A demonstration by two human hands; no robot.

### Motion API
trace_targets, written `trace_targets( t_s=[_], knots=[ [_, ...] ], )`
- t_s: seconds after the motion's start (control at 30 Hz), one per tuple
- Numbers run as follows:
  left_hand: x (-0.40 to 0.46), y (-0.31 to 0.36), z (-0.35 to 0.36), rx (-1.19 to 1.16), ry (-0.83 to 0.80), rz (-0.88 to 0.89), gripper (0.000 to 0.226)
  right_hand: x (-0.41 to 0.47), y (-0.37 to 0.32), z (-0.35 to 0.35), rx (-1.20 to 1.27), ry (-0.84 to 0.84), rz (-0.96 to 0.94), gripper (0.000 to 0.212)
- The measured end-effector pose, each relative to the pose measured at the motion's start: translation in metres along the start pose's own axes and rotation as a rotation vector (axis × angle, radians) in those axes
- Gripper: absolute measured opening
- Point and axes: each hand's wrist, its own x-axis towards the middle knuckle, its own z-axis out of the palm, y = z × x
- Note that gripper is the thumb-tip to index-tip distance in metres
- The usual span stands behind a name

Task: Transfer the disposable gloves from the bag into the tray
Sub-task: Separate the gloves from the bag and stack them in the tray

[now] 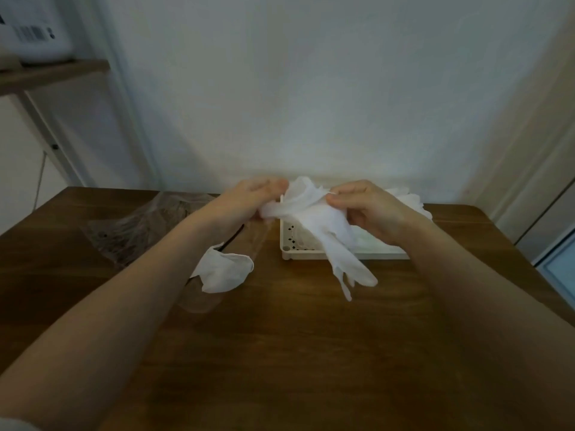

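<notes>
On the brown wooden surface (280, 353), nearest the viewer, a loose white glove (225, 270) is lying beside the clear plastic bag (140, 231). Farther on, the left hand (249, 197) and right hand (367, 209) are each pinching a white glove (323, 225) with curled fingers, its fingertips drooping over the front rim of the white tray (287, 248), which is holding more gloves.

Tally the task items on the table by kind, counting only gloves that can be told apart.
Clear plastic bag: 1
White tray: 1
Held glove, gripped by left hand and right hand: 1
Loose glove on table: 1
Gloves piled in tray: uncountable
Total: 4
</notes>
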Motion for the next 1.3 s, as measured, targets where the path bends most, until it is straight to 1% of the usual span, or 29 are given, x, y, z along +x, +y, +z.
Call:
trace_targets(
  t_s=[0.03, 0.07, 0.13, 0.17, 0.23, 0.27, 0.3, 0.37, 0.4, 0.43, 0.5, 0.6, 0.67, 0.77, 0.83, 0.87, 0.93, 0.97, 1.0, 1.03, 1.1, 1.13, 1.2, 1.23, 1.3],
  knots=[
    [0.0, 0.0, 0.0, 0.129, -0.059, -0.033, 0.056, 0.0, -0.002, 0.0, -0.087, 0.005, 0.009, 0.016],
    [0.001, 0.001, 0.0, 0.239, -0.118, -0.054, 0.059, 0.0, -0.004, 0.001, -0.153, 0.024, 0.021, 0.019],
    [0.002, 0.005, 0.003, 0.346, -0.201, -0.093, 0.06, 0.0, -0.007, 0.002, -0.293, 0.064, 0.012, 0.024],
    [0.004, 0.007, 0.007, 0.351, -0.187, -0.122, 0.059, 0.0, -0.007, 0.003, -0.389, 0.075, -0.002, 0.029],
    [0.007, 0.007, 0.012, 0.311, -0.087, -0.156, 0.067, 0.001, -0.004, 0.003, -0.566, 0.076, -0.037, 0.036],
    [0.011, 0.005, 0.014, 0.275, -0.048, -0.152, 0.071, 0.0, -0.001, 0.003, -0.624, 0.075, -0.047, 0.036],
    [0.013, 0.005, 0.016, 0.242, -0.031, -0.14, 0.07, 0.0, 0.001, 0.003, -0.665, 0.08, -0.055, 0.036],
    [0.016, 0.004, 0.023, 0.202, -0.011, -0.083, 0.052, -0.003, 0.005, 0.001, -0.657, 0.082, -0.063, 0.036],
    [0.017, 0.005, 0.026, 0.182, 0.011, -0.051, 0.042, -0.004, 0.005, 0.001, -0.635, 0.07, -0.063, 0.032],
    [0.018, 0.006, 0.03, 0.155, 0.036, -0.029, 0.035, -0.006, 0.004, 0.0, -0.607, 0.054, -0.052, 0.025],
    [0.02, 0.009, 0.035, 0.158, 0.096, 0.04, 0.031, -0.008, 0.006, -0.002, -0.554, 0.004, 0.005, 0.006],
    [0.021, 0.02, 0.036, 0.232, 0.177, 0.17, 0.028, -0.011, 0.014, -0.006, -0.589, -0.115, 0.139, 0.011],
    [0.022, 0.027, 0.034, 0.256, 0.212, 0.222, 0.026, -0.012, 0.016, -0.009, -0.58, -0.106, 0.167, 0.014],
    [0.025, 0.024, 0.032, 0.294, 0.265, 0.222, 0.021, -0.017, 0.014, -0.02, -0.391, -0.023, 0.161, 0.013],
    [0.028, 0.016, 0.03, 0.223, 0.269, 0.173, 0.016, -0.02, 0.015, -0.029, -0.236, 0.034, 0.154, 0.015],
    [0.028, 0.012, 0.03, 0.167, 0.27, 0.148, 0.018, -0.021, 0.017, -0.033, -0.114, 0.066, 0.153, 0.019],
    [0.03, 0.006, 0.031, 0.039, 0.279, 0.13, 0.032, -0.023, 0.02, -0.041, 0.144, 0.149, 0.137, 0.025],
    [0.03, 0.004, 0.034, -0.027, 0.278, 0.136, 0.038, -0.024, 0.022, -0.045, 0.23, 0.199, 0.12, 0.024],
    [0.031, 0.003, 0.038, -0.086, 0.268, 0.132, 0.043, -0.025, 0.025, -0.05, 0.263, 0.253, 0.102, 0.021],
    [0.03, 0.003, 0.043, -0.138, 0.25, 0.116, 0.047, -0.026, 0.027, -0.053, 0.26, 0.311, 0.089, 0.017],
    [0.034, 0.003, 0.053, -0.239, 0.214, 0.064, 0.053, -0.027, 0.032, -0.061, 0.108, 0.441, 0.061, 0.015],
    [0.038, 0.003, 0.056, -0.285, 0.216, 0.035, 0.051, -0.027, 0.032, -0.063, -0.013, 0.508, 0.054, 0.014],
    [0.05, 0.003, 0.063, -0.343, 0.245, -0.016, 0.039, -0.026, 0.03, -0.069, -0.204, 0.609, 0.009, 0.013],
    [0.055, 0.003, 0.065, -0.315, 0.281, -0.031, 0.032, -0.026, 0.027, -0.071, -0.262, 0.625, -0.028, 0.013],
    [0.064, 0.003, 0.07, -0.158, 0.324, -0.029, 0.026, -0.023, 0.024, -0.078, -0.358, 0.622, -0.071, 0.01]
  ],
)
